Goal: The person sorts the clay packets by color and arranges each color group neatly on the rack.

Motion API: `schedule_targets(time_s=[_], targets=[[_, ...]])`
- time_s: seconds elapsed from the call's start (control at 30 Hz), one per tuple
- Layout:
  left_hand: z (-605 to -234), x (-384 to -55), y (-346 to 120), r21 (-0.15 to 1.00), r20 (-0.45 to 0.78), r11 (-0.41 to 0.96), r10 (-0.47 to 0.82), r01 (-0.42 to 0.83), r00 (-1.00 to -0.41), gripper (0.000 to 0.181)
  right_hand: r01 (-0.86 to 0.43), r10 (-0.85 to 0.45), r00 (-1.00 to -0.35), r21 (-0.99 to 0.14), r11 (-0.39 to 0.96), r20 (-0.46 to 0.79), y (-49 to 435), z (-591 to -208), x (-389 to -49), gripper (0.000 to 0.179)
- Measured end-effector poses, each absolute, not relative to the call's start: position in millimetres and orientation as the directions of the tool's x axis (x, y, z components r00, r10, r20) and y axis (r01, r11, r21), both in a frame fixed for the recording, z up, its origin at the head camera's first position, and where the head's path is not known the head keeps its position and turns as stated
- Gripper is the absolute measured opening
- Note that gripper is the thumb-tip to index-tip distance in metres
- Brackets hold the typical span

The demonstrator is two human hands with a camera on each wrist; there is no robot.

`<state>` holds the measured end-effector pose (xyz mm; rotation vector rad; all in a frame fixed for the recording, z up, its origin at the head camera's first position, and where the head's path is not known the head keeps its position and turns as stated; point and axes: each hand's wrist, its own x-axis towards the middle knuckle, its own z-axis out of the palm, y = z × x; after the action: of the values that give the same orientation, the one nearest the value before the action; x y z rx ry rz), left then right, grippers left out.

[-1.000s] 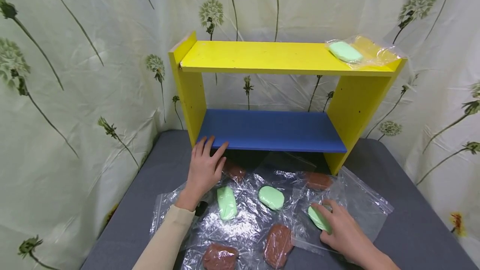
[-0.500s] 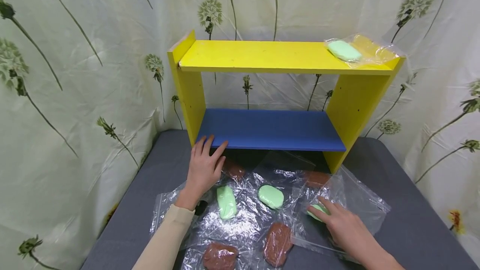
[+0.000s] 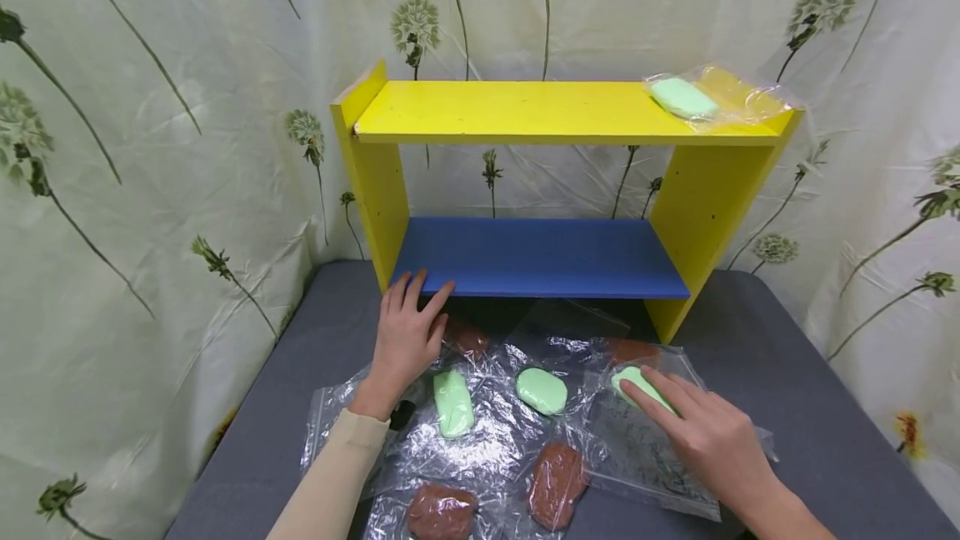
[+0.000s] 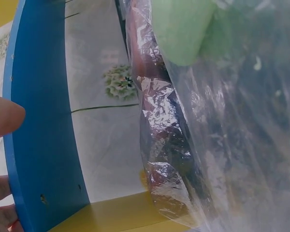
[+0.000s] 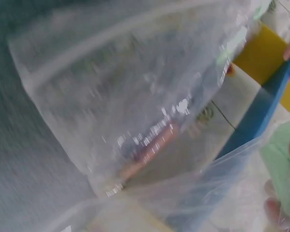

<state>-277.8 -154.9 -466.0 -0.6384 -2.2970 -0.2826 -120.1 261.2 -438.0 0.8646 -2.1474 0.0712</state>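
My right hand [image 3: 716, 440] grips a light green, rounded lump [image 3: 633, 382] inside a clear zip bag [image 3: 652, 473], raised in front of the shelf unit. In the right wrist view, fingers wrap the green lump [image 5: 280, 159] at the right, and its loose plastic spreads across the view. My left hand [image 3: 405, 336] rests on the front edge of the blue lower shelf [image 3: 540, 257], at its left end, fingers spread. Beside it lie two more bagged green lumps, one oblong [image 3: 453, 404] and one oval [image 3: 542, 391].
Bagged brown lumps lie in front, one [image 3: 441, 511] at the bottom and another [image 3: 557, 486] to its right; others sit partly under the shelf. On the yellow top board [image 3: 510, 111] rests another bagged green lump [image 3: 682, 97]. A flowered curtain [image 3: 225, 107] hangs behind the grey tabletop [image 3: 255, 432].
My right hand has taken hold of the right green lump and raised it toward the shelf; its bag now hangs below it. The left hand has stayed on the shelf edge.
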Motion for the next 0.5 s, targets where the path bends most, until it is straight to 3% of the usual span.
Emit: schedule_targets(time_s=[0.2, 0.5], targets=[[-467, -279, -156, 0.007, 0.715, 0.854, 0.36, 0.521, -0.599, 0.057, -0.554, -0.5, -0.294, 0.282, 0.784, 0.815, 256, -404, -126, 0.039], [-468, -279, -156, 0.003, 0.708, 0.857, 0.363, 0.516, -0.606, 0.055, -0.491, -0.401, -0.144, 0.286, 0.823, 0.905, 251, -350, -133, 0.032]])
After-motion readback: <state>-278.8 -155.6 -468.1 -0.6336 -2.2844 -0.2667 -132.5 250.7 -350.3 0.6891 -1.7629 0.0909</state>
